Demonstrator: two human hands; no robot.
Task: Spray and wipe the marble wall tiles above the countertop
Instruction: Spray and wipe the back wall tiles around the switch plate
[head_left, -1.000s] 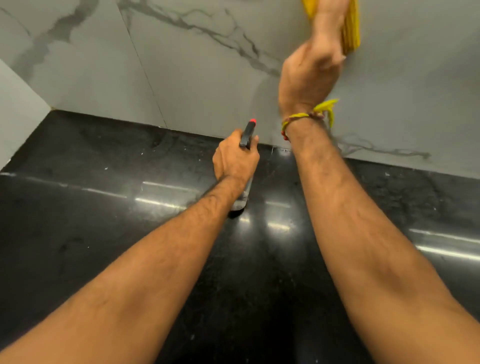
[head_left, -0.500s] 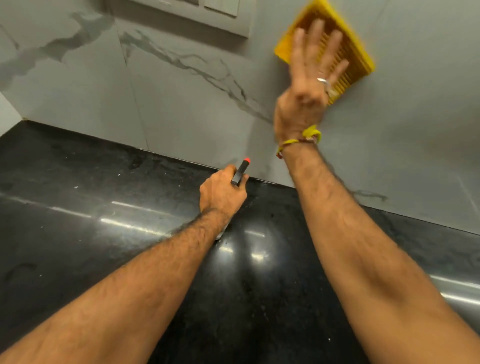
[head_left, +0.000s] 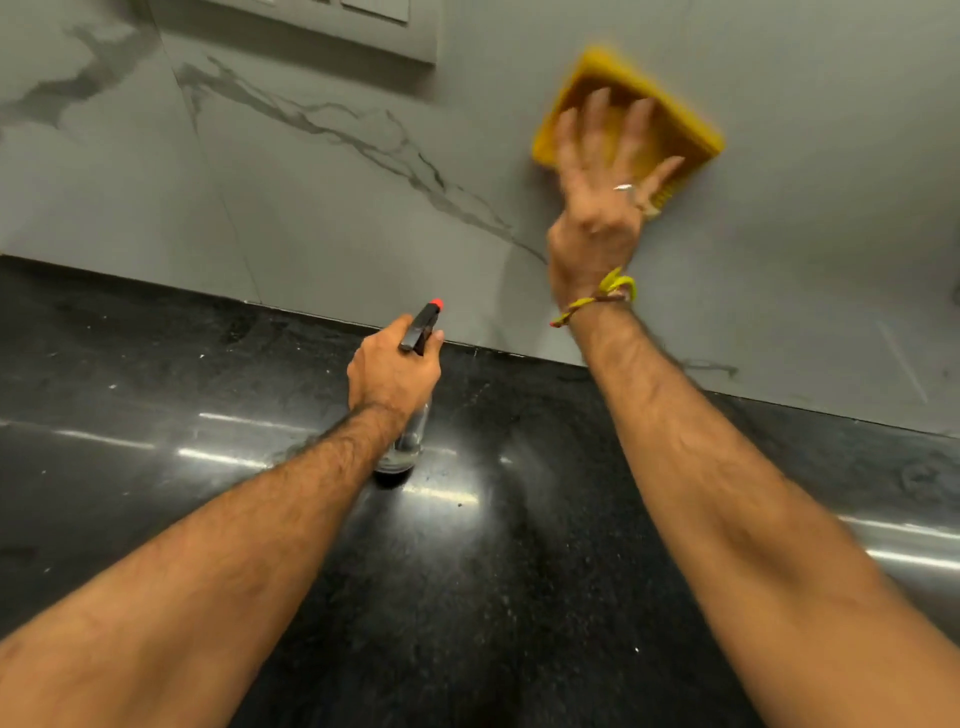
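My right hand (head_left: 597, 208) presses a folded yellow cloth (head_left: 670, 119) flat against the grey marble wall tiles (head_left: 322, 208), fingers spread over it; the cloth is blurred by motion. My left hand (head_left: 392, 371) grips a clear spray bottle (head_left: 408, 441) with a black head and red nozzle tip (head_left: 435, 304). The bottle stands upright on the black countertop (head_left: 156, 374) close to the wall, its nozzle facing the tiles. The hand hides most of the bottle's neck and trigger.
A grey switch plate (head_left: 332, 26) is set in the wall at the top, left of the cloth. A vertical tile joint (head_left: 218, 197) runs down the wall. The glossy countertop reflects ceiling lights and meets the wall along a slanted line.
My right hand and the yellow cloth have slid down and rightward across the tile. The view tilted up, revealing the switch plate. My left hand stays on the standing bottle.
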